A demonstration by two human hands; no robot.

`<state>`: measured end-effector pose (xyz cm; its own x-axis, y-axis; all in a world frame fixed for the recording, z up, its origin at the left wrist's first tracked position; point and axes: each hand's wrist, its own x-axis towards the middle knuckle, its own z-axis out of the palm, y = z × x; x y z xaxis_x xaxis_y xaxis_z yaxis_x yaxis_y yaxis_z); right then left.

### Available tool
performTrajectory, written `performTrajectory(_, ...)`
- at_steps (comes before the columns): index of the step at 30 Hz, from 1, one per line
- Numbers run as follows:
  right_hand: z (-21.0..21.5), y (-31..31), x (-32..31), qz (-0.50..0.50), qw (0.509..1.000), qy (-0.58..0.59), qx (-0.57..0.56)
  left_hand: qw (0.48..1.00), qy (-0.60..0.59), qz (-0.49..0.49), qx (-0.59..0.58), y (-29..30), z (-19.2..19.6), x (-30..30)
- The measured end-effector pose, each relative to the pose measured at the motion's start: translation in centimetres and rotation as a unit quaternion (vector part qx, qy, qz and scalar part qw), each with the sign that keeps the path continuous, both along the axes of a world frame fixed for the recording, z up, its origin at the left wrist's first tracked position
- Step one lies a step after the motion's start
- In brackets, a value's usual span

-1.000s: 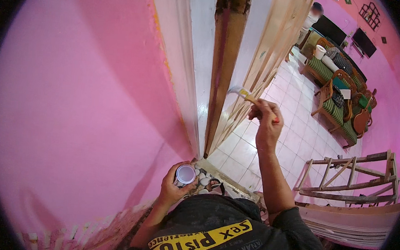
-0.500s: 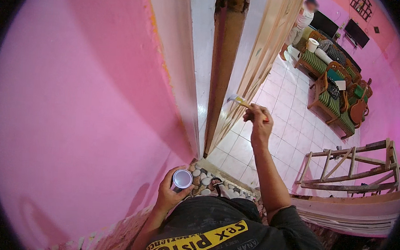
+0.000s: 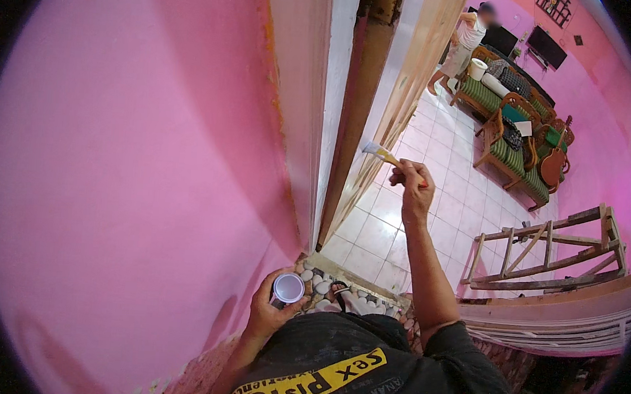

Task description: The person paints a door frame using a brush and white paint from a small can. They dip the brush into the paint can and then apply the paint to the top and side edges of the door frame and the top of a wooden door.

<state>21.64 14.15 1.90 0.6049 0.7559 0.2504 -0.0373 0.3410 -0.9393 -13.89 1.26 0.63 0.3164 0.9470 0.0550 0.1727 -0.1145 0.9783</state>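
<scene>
A paintbrush [image 3: 384, 154] with pale, paint-coated bristles is gripped by its handle in my right hand [image 3: 414, 183]. Its tip lies at the edge of the wooden door frame [image 3: 391, 79], partly painted pale; whether the bristles touch it I cannot tell. Low in front of my body, my left hand [image 3: 269, 302] is wrapped round a small paint cup [image 3: 289, 288] with a whitish inside. The cup's mouth faces up. Between the frame's two pale sides runs a dark brown strip [image 3: 357, 106].
A pink wall [image 3: 137, 157] fills the left. Beyond the doorway lies a white tiled floor [image 3: 434, 143]. A wooden trestle [image 3: 550, 251] stands at right, behind it green-striped chairs [image 3: 509, 158] and a guitar [image 3: 553, 167]. Another person [image 3: 466, 44] stands at the back. Pebble-patterned flooring [image 3: 321, 287] is underfoot.
The brush has shifted slightly up along the frame, with my right hand a little further right. The view has turned slightly. The person at the back shows more fully.
</scene>
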Motion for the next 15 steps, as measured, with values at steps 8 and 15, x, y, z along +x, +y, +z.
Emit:
performTrajectory(8,-4.4,1.0,1.4,-0.008,0.995,-0.028,-0.093,0.999,0.006,0.001,0.037,-0.1,-0.3,0.2)
performTrajectory(15,-0.7,-0.5,0.5,-0.011,1.0,0.012,-0.013,0.998,0.019,0.027,0.044,0.1,-0.9,0.1)
